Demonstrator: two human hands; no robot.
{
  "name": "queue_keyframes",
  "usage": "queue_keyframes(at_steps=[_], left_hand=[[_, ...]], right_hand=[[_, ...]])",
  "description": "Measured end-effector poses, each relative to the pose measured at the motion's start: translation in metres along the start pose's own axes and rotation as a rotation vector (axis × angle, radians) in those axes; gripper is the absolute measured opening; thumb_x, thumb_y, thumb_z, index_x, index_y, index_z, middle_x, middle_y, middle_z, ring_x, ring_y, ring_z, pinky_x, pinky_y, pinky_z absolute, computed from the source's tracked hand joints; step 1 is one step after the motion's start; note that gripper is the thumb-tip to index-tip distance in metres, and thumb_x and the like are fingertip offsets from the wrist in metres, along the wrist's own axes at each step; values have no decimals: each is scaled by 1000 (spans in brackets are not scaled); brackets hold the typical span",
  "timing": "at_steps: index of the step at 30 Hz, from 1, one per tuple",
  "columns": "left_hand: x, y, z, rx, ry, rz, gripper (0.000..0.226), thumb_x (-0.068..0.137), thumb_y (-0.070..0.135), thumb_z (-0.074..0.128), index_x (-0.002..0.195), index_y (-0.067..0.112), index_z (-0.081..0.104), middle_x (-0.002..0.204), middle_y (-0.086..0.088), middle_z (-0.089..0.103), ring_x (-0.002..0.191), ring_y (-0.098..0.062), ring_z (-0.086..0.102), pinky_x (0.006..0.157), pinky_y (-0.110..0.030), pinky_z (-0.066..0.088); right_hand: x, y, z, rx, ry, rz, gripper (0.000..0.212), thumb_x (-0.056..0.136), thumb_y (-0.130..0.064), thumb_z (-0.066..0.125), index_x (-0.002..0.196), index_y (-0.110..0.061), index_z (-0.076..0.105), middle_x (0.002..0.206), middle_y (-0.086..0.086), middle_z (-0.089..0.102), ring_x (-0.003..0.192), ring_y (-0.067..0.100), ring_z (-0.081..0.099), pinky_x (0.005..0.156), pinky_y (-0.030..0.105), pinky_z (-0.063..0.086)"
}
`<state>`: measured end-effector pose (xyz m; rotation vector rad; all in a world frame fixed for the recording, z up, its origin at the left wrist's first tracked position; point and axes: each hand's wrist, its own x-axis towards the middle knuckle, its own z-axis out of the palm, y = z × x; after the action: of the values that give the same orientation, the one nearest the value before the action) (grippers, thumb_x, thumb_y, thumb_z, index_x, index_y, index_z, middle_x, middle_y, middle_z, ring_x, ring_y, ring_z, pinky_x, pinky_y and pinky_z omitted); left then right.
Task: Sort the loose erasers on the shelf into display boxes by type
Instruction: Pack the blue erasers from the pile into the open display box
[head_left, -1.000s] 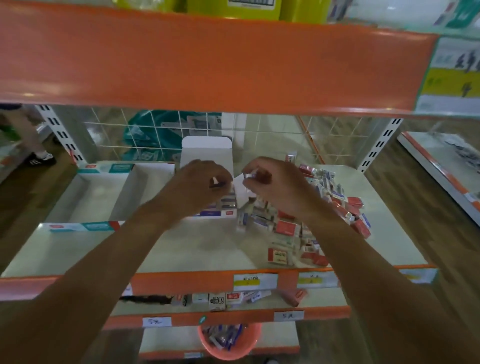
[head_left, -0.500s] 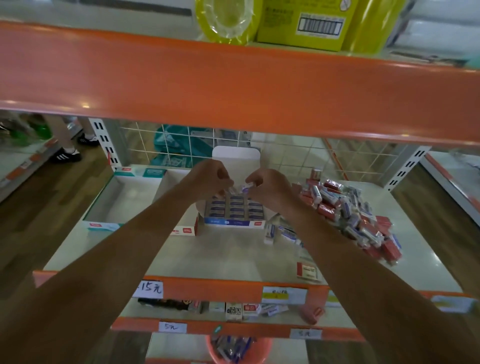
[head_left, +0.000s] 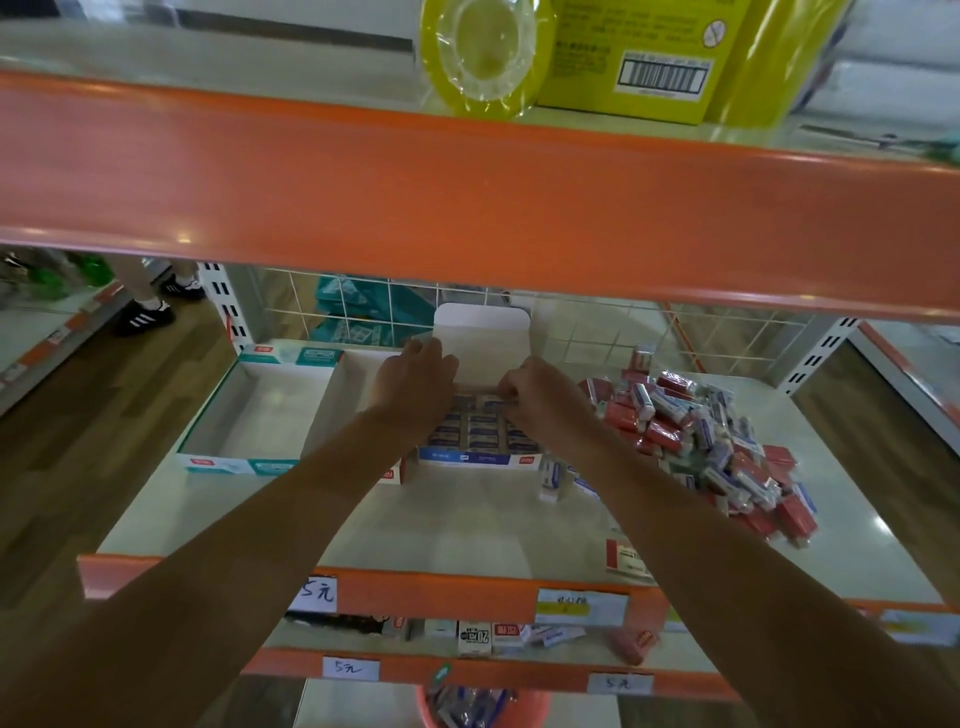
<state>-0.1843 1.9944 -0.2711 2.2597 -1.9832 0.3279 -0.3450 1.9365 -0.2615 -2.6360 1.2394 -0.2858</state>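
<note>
One head view, wide-angle. Faces forward and down, looking under the orange edge of the upper shelf onto the shelf, which is close, within arm's reach.

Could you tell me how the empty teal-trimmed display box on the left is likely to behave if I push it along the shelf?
The teal-trimmed box looks like thin cardboard and holds nothing, so it is probably light and should slide on the glossy shelf. Its low, wide shape makes tipping unlikely, though the open walls may flex if squeezed.
</note>
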Motion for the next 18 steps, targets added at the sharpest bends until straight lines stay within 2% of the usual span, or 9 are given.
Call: queue_keyframes(at_steps=[5, 9, 18], left_hand=[[-5, -5, 1, -150, -58, 5, 23, 90, 40, 56, 98, 19, 63, 100, -2, 62, 90, -15, 57, 80, -31, 54], [-6, -9, 4, -161, -69, -15, 11, 89, 30, 60, 94, 21, 62, 101, -1, 61, 94, -16, 53, 81, -34, 54], [-5, -7, 4, -132, -76, -5, 18, 91, 38, 56, 100, 24, 63, 101, 0, 62, 94, -16, 54, 80, -35, 54]], right_hand=[[-1, -4, 2, -35, 61, -33, 16, 88, -23, 63, 102, -16, 65, 97, 5, 60, 86, 25, 60, 67, 30, 42], [-1, -6, 5, -64, 84, -65, 15, 91, -25, 58, 99, -15, 67, 96, 3, 61, 84, 21, 60, 65, 27, 33], [-5, 1, 1, -73, -35, -178, 29, 96, -24, 52, 121, -19, 66, 106, 7, 59, 95, 25, 59, 71, 27, 39]])
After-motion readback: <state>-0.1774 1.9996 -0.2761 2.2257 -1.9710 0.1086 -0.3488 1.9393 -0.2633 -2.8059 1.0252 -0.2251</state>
